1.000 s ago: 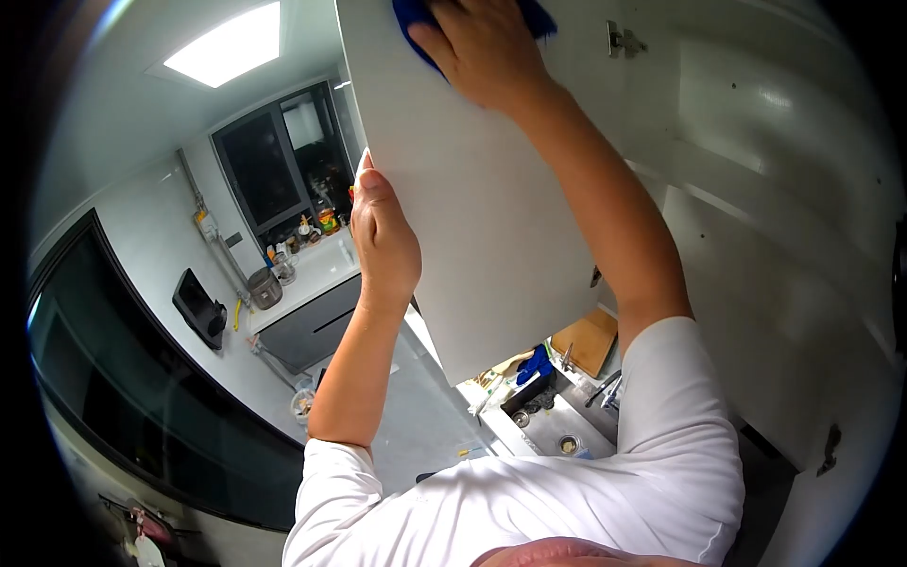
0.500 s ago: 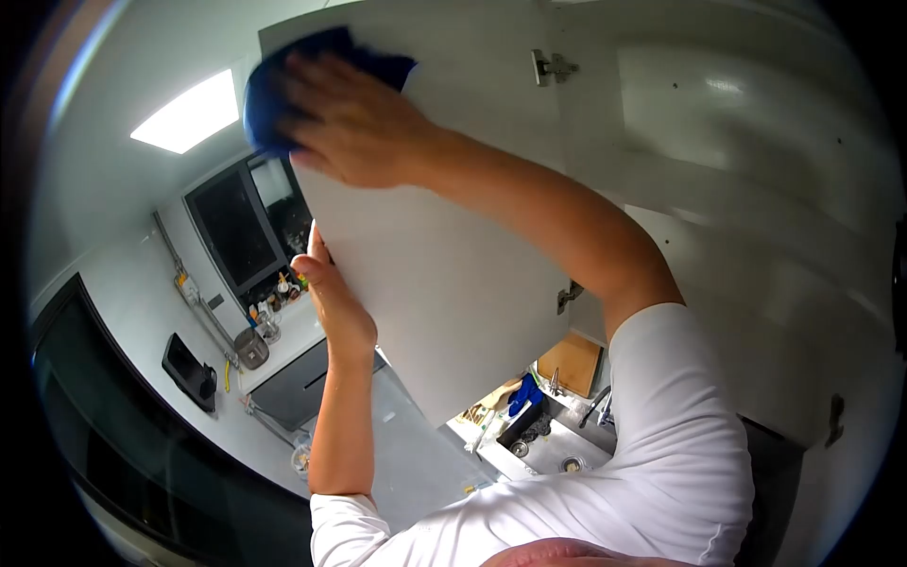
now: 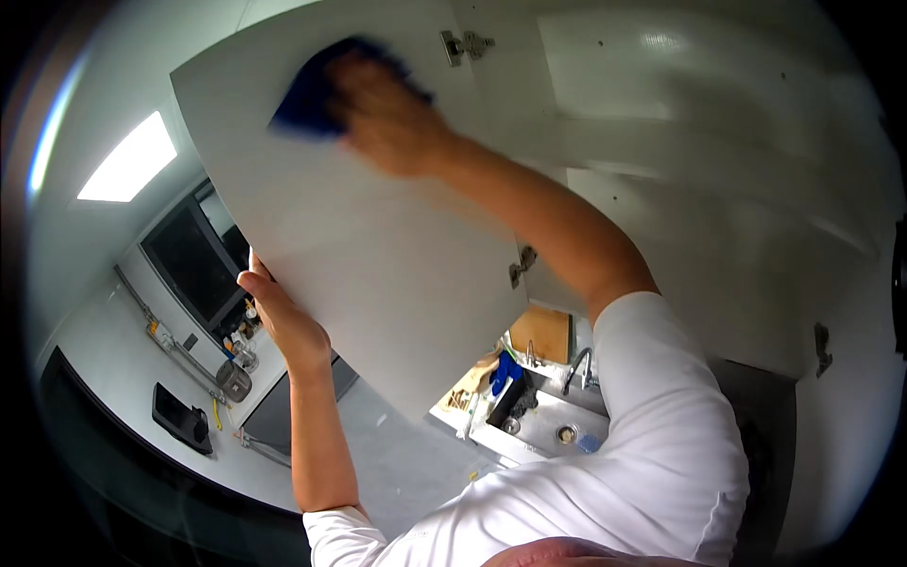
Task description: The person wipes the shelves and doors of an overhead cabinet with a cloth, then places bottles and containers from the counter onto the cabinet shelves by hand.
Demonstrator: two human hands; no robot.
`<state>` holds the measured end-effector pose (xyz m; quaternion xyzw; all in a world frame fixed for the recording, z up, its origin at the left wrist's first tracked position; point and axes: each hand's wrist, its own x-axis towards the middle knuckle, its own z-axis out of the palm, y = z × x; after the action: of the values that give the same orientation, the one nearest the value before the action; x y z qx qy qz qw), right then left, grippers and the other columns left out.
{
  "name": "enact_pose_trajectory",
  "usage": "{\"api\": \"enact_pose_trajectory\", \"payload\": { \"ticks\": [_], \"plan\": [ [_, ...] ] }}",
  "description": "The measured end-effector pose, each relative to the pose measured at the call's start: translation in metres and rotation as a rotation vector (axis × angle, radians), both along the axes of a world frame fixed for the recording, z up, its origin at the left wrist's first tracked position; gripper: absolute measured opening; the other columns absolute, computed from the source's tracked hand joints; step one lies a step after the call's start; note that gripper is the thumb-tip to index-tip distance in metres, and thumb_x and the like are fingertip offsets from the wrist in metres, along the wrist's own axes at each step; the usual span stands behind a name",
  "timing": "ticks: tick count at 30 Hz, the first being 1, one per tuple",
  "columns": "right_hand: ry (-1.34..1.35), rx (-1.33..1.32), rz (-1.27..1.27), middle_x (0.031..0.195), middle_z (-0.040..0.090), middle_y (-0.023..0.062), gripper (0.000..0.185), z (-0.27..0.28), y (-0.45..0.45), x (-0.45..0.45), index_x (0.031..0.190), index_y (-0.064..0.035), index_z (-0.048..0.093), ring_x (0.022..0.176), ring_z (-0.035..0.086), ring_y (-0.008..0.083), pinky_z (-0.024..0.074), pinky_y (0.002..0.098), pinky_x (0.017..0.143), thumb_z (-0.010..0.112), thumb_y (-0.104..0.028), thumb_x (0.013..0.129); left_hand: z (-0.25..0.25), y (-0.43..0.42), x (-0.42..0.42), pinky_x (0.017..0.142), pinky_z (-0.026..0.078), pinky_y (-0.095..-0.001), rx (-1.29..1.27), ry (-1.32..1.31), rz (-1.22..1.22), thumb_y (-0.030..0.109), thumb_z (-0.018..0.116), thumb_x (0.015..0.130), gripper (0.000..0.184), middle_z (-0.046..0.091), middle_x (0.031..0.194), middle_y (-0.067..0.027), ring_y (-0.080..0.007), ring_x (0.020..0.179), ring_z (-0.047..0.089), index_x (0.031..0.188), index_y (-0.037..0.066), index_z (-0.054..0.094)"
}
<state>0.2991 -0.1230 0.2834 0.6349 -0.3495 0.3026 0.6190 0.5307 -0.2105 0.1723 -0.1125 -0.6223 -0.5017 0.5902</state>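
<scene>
A blue cloth (image 3: pixel 316 94) lies pressed against the upper inner face of an open white cabinet door (image 3: pixel 378 255). My right hand (image 3: pixel 392 118), blurred by motion, is on top of the cloth and holds it to the panel. Lower down, my left hand (image 3: pixel 291 317) grips the door's free edge, thumb on the near side and the other fingers mostly hidden behind it. Metal hinges, an upper hinge (image 3: pixel 465 45) and a lower hinge (image 3: pixel 521 266), join the door to the white cabinet (image 3: pixel 680 217).
Below the door sit a steel sink (image 3: pixel 539 439) with a faucet (image 3: pixel 578 364) and a wooden board (image 3: pixel 540 333). At left are a window (image 3: pixel 194 250), a counter with a grey pot (image 3: pixel 233 380), and a dark wall-mounted device (image 3: pixel 179 416). A ceiling light (image 3: pixel 130 159) glows upper left.
My right hand and the cloth have moved from the door's outer edge inward across the panel, toward the hinges. The whole view has shifted; my left hand still grips the edge.
</scene>
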Motion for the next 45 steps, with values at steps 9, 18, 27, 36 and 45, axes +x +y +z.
{"api": "enact_pose_trajectory", "payload": {
  "ticks": [9,18,27,36,45],
  "plan": [
    [-0.298,0.279,-0.08,0.143,0.048,0.0417,0.053,-0.135,0.01,0.042,0.114,0.0138,0.069,0.145,0.032,0.0567,0.0184,0.0642,0.123,0.057,-0.035,0.098,0.001,-0.005,0.002,0.116,0.035,-0.0348,-0.005,-0.033,-0.038,0.071,0.028,0.105,0.085,0.057,0.141,-0.01,-0.02,0.133,0.051,0.146,-0.001,0.047],
    [-0.606,-0.191,-0.376,0.124,0.054,0.0401,0.055,-0.144,-0.013,-0.008,0.105,0.0114,0.063,0.125,0.045,0.0582,0.0301,0.064,0.115,0.06,-0.043,0.096,0.0,0.005,0.0,0.107,0.041,-0.0308,-0.065,-0.05,0.11,0.075,0.033,0.103,0.085,0.061,0.128,-0.0068,-0.0158,0.121,0.056,0.139,0.0,0.051],
    [-0.762,-0.394,-0.247,0.148,0.033,0.05,0.05,-0.247,-0.006,-0.055,0.114,0.0217,0.055,0.138,0.034,0.063,0.0225,0.0694,0.118,0.054,-0.027,0.102,-0.006,-0.008,-0.001,0.122,0.03,-0.0377,0.084,-0.128,0.139,0.069,0.019,0.107,0.082,0.05,0.143,-0.013,-0.0207,0.146,0.04,0.144,0.0,0.044],
    [-0.943,0.267,-0.093,0.145,0.045,0.0378,0.052,-0.405,-0.018,0.086,0.134,0.0021,0.061,0.139,0.038,0.0591,0.0298,0.072,0.114,0.063,-0.033,0.096,-0.007,-0.015,-0.004,0.122,0.028,-0.0427,0.103,-0.2,0.188,0.071,0.018,0.106,0.085,0.051,0.145,-0.0137,-0.0244,0.143,0.042,0.141,0.0,0.049],
    [-1.329,0.236,-0.201,0.141,0.044,0.0392,0.051,-0.406,-0.021,0.101,0.133,0.0096,0.054,0.135,0.034,0.0629,0.019,0.0632,0.122,0.053,-0.029,0.1,0.016,-0.02,-0.007,0.121,0.029,-0.0457,0.239,-0.156,0.336,0.059,0.019,0.109,0.076,0.056,0.141,-0.0158,-0.0269,0.14,0.045,0.139,-0.003,0.052]
  ]
}}
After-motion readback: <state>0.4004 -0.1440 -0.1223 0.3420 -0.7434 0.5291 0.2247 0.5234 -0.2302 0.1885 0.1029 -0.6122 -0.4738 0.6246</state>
